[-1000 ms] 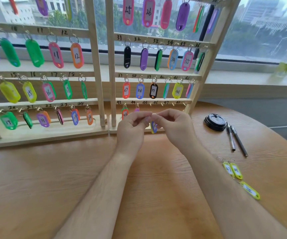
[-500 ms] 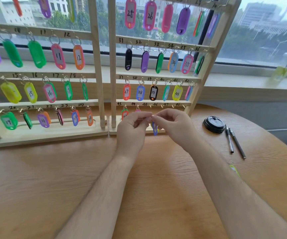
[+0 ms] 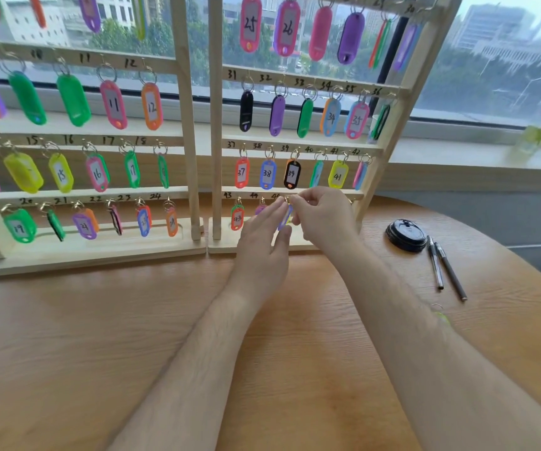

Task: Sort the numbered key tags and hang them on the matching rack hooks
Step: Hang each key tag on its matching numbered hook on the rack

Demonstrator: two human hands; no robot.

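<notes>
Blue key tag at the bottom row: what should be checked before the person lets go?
1. Right hand pinches the blue plastic key tag's metal ring: ok.
2. Ring seated on a hook: cannot tell, the hands hide it.
3. Tag's number legible: cannot tell, it is turned nearly edge-on.
4. Hook's number label readable: not ok, hands partly cover it.
5. Left hand lies straight-fingered beside the tag: ok.
6. Neighbouring red tag marked 43 hangs freely: ok.

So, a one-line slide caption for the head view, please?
Right hand pinches a blue key tag at the lowest rack row; left hand beside it, fingers straight.
</notes>
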